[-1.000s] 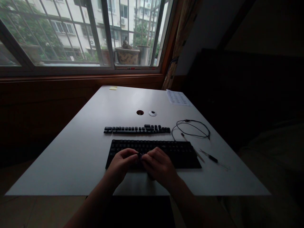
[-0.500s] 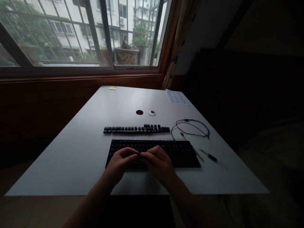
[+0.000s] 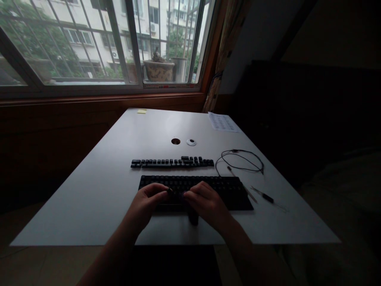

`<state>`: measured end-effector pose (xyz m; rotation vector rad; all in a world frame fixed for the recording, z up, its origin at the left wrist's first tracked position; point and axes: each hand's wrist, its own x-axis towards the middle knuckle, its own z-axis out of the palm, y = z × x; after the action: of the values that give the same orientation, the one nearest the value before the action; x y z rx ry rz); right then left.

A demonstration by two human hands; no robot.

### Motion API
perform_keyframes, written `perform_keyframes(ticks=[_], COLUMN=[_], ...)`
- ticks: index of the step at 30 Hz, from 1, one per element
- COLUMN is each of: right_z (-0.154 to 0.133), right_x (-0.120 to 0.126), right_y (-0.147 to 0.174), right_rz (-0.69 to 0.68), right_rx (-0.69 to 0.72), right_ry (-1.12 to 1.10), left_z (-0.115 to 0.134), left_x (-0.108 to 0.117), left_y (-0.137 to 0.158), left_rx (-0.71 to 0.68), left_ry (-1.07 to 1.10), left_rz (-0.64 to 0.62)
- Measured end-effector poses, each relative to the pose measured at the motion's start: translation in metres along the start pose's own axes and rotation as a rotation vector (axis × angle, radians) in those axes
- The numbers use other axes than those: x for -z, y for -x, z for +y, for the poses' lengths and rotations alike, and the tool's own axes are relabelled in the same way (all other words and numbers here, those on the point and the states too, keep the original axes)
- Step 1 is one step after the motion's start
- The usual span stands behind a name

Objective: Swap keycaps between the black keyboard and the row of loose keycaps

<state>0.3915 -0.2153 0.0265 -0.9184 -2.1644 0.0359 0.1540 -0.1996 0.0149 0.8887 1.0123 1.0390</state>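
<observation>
A black keyboard [image 3: 235,198] lies on the white table, with both hands above its front half. My left hand [image 3: 150,196] pinches a small dark keycap [image 3: 170,191] between thumb and fingertips. To its right, my right hand [image 3: 208,200] is closed round a dark tool with a rounded end [image 3: 193,217], which sticks out below the fingers past the keyboard's front edge. The tool's tip is near the keycap, too dark to make out. Behind the keyboard, loose black keycaps [image 3: 166,163] stand in rows.
Right of the keyboard lie a keycap puller [image 3: 268,198] and a thin stick with a dark tip [image 3: 251,194]. The keyboard's cable [image 3: 242,151] loops behind them. Farther back are a cable hole [image 3: 176,141], its white cover [image 3: 191,142], a printed sheet [image 3: 223,122] and yellow notes [image 3: 142,111].
My hands have moved slightly apart. The right hand has turned, and the dark tool's end now shows below it.
</observation>
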Motion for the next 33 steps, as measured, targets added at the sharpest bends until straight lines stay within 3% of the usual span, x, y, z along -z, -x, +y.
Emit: perform_keyframes(ticks=[5, 13, 17, 19, 22, 28, 33], right_z=[0.027, 0.091, 0.116, 0.112, 0.083, 0.006, -0.010], right_x=[0.034, 0.099, 0.114, 0.109, 0.083, 0.015, -0.008], right_y=[0.014, 0.031, 0.042, 0.044, 0.038, 0.019, 0.014], right_rz=[0.214, 0.409, 0.455, 0.451, 0.363, 0.017, -0.050], right_rx=[-0.165, -0.367, -0.559, -0.552, -0.445, -0.221, -0.194], right_ry=[0.158, 0.596, 0.684, 0.646, 0.448, -0.192, -0.298], left_z=[0.001, -0.007, -0.009, -0.009, -0.007, -0.004, -0.009], left_x=[0.006, 0.011, 0.011, 0.009, 0.005, -0.007, -0.007], left_y=[0.001, 0.002, 0.001, 0.002, 0.004, 0.008, 0.008], left_rx=[0.018, 0.016, 0.015, 0.003, -0.008, -0.010, -0.006], left_ry=[0.028, 0.009, -0.032, -0.081, -0.167, -0.264, -0.337], left_rz=[0.022, 0.006, -0.016, -0.031, -0.065, -0.157, -0.217])
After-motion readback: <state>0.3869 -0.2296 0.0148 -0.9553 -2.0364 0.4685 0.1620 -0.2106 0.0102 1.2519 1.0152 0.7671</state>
